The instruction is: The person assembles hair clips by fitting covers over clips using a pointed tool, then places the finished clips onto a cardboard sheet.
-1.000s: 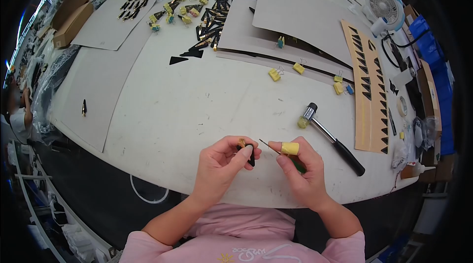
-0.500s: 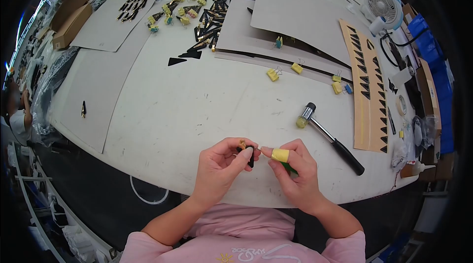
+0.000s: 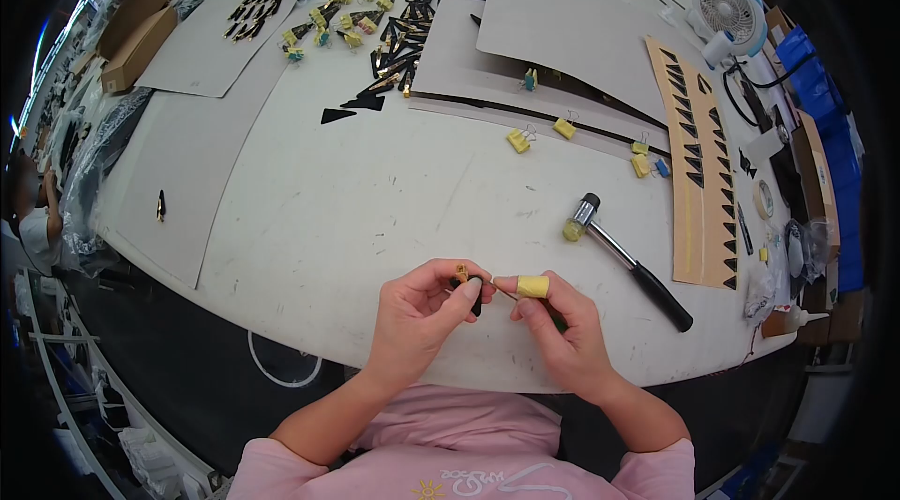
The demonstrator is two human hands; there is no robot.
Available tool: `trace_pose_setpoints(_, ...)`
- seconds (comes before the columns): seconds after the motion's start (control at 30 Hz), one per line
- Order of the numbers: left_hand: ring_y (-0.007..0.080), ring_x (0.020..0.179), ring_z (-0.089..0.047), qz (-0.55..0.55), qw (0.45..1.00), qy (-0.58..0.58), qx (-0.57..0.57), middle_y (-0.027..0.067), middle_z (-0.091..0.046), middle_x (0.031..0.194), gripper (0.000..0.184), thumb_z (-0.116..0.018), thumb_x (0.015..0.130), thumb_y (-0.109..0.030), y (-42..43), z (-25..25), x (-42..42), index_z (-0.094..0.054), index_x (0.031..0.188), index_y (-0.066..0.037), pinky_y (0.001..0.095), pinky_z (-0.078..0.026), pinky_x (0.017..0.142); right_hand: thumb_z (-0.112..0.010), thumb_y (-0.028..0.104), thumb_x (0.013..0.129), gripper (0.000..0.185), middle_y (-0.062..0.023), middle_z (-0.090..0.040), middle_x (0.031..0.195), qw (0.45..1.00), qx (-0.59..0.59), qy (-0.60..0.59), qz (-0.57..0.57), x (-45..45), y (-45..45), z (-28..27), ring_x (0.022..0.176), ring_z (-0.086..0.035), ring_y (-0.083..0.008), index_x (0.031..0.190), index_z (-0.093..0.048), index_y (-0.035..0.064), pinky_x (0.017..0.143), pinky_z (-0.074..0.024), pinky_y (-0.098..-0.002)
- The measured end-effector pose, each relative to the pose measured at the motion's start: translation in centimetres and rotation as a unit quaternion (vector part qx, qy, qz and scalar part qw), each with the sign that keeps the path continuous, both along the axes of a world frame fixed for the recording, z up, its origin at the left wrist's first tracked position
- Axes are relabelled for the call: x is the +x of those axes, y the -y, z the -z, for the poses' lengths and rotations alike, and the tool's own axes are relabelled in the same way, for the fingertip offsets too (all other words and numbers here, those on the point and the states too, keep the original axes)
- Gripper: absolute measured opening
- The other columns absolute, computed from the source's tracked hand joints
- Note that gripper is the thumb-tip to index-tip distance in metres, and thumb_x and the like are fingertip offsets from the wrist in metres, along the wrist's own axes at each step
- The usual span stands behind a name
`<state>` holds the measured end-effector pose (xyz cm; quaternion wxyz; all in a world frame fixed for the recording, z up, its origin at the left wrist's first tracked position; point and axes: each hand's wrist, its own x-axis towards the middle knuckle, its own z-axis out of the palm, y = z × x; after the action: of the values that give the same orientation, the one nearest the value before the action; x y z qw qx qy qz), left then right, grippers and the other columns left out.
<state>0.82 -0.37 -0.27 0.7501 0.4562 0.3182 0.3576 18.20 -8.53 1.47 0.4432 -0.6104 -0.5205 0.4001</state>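
Observation:
My left hand (image 3: 412, 317) is closed on a small black tab with a gold metal end (image 3: 476, 303), pinched between thumb and fingers near the table's front edge. Opposite it, my right hand (image 3: 574, 331) grips a thin-shafted tool with a green handle (image 3: 560, 323); its kind is unclear. A yellow wrap (image 3: 532, 287) covers one right finger. The shaft points at the tab, but fingers hide whether the two touch. To the right lies a hammer (image 3: 614, 243) with a black grip.
Black tabs (image 3: 403, 41) are heaped at the back, beside yellow binder clips (image 3: 352, 36). Grey boards (image 3: 572, 22) lie behind. On the right are a cardboard strip with black triangles (image 3: 689, 219) and a fan (image 3: 729, 8). One single tab (image 3: 160, 207) lies at left.
My right hand's fingers have shifted on the tool, so more of its thin shaft shows and less of the green handle. My left hand keeps its grip on the tab.

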Motion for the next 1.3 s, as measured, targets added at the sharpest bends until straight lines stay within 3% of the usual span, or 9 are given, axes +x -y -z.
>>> trace_pose_setpoints(0.1,0.0103,0.088,-0.063,0.004,1.0,0.0,-0.001,0.0071,-0.068,0.096,0.016,-0.06,0.095,-0.004,0.0,0.0,0.0,-0.065,0.11,0.002,0.0232,-0.052,0.071,-0.056,0.001,0.095,0.026,-0.0038,-0.057,0.086,0.999,0.01,-0.047,0.016,-0.3,0.1,0.4,0.078,-0.056,-0.0089,0.118,-0.067,0.004,0.064,-0.041,-0.0231)
trace_pose_setpoints(0.2,0.0107,0.089,-0.064,0.003,1.0,-0.005,0.002,0.0071,-0.068,0.096,0.016,-0.06,0.095,-0.005,0.0,0.0,0.0,-0.065,0.11,0.002,0.0236,-0.053,0.072,-0.059,-0.001,0.092,0.028,-0.0035,-0.055,0.087,0.999,0.05,0.009,-0.001,-0.2,0.2,0.6,0.074,-0.053,-0.0082,0.118,-0.068,0.0052,0.062,-0.0407,-0.0225)
trace_pose_setpoints(0.27,0.0108,0.089,-0.064,0.002,1.0,0.001,-0.005,0.0071,-0.068,0.096,0.016,-0.06,0.095,-0.005,0.0,0.0,0.0,-0.065,0.11,0.001,0.0236,-0.053,0.072,-0.062,-0.003,0.09,0.032,-0.0039,-0.049,0.082,0.993,0.089,0.078,0.017,-0.5,0.2,0.1,0.064,-0.049,-0.0099,0.118,-0.069,0.009,0.055,-0.0402,-0.0237)
trace_pose_setpoints(0.6,0.0102,0.089,-0.064,-0.001,1.0,-0.001,0.001,0.0067,-0.068,0.096,0.016,-0.059,0.095,-0.003,0.1,-0.1,0.0,-0.065,0.109,0.001,0.0227,-0.052,0.072,-0.062,-0.006,0.087,0.036,-0.0039,-0.049,0.08,0.988,0.113,0.1,0.016,-0.2,0.1,0.7,0.062,-0.048,-0.0111,0.117,-0.071,0.0113,0.054,-0.0394,-0.0243)
trace_pose_setpoints(0.7,0.0142,0.085,-0.065,-0.017,1.0,-0.008,-0.003,0.0092,-0.069,0.093,0.012,-0.059,0.094,-0.003,0.1,-0.4,0.2,-0.065,0.104,0.002,0.0252,-0.053,0.069,-0.058,-0.004,0.091,0.032,-0.0038,-0.051,0.078,0.998,0.046,0.053,-0.005,0.0,0.0,0.2,0.066,-0.05,-0.0109,0.119,-0.069,0.0083,0.059,-0.0413,-0.0247)
trace_pose_setpoints(0.77,0.0142,0.084,-0.065,-0.014,1.0,-0.005,0.0,0.0092,-0.069,0.093,0.012,-0.059,0.094,-0.003,0.1,-0.3,0.2,-0.065,0.104,0.002,0.0252,-0.053,0.069,-0.054,0.0,0.096,0.029,-0.0037,-0.055,0.08,0.998,-0.026,-0.053,0.009,-0.4,-0.1,-0.6,0.07,-0.051,-0.0098,0.121,-0.067,0.005,0.062,-0.041,-0.0238)
trace_pose_setpoints(1.0,0.0114,0.089,-0.064,0.009,1.0,0.01,0.002,0.0072,-0.068,0.096,0.017,-0.059,0.096,-0.004,0.0,0.0,-0.1,-0.065,0.11,0.002,0.0239,-0.053,0.073,-0.052,0.002,0.097,0.029,-0.0026,-0.053,0.08,0.99,-0.032,-0.133,0.027,-0.6,0.3,0.3,0.069,-0.049,-0.0088,0.122,-0.066,0.0051,0.061,-0.0395,-0.023)
trace_pose_setpoints(1.07,0.0114,0.089,-0.063,0.012,1.0,0.015,0.002,0.0071,-0.068,0.095,0.016,-0.059,0.095,-0.004,0.1,-0.1,-0.1,-0.065,0.109,0.002,0.024,-0.052,0.072,-0.056,0.0,0.094,0.03,-0.0019,-0.048,0.078,0.999,0.039,0.006,0.003,-0.2,0.4,0.8,0.066,-0.046,-0.0091,0.122,-0.067,0.0071,0.06,-0.039,-0.0229)
trace_pose_setpoints(1.3,0.0116,0.088,-0.063,0.01,1.0,0.011,0.003,0.0072,-0.067,0.095,0.015,-0.059,0.096,-0.005,0.2,-0.2,-0.2,-0.065,0.108,0.002,0.024,-0.052,0.071,-0.059,-0.006,0.089,0.037,-0.0031,-0.046,0.078,0.996,0.079,0.047,0.004,-0.5,0.6,0.2,0.065,-0.044,-0.0097,0.122,-0.068,0.0094,0.058,-0.0376,-0.0232)
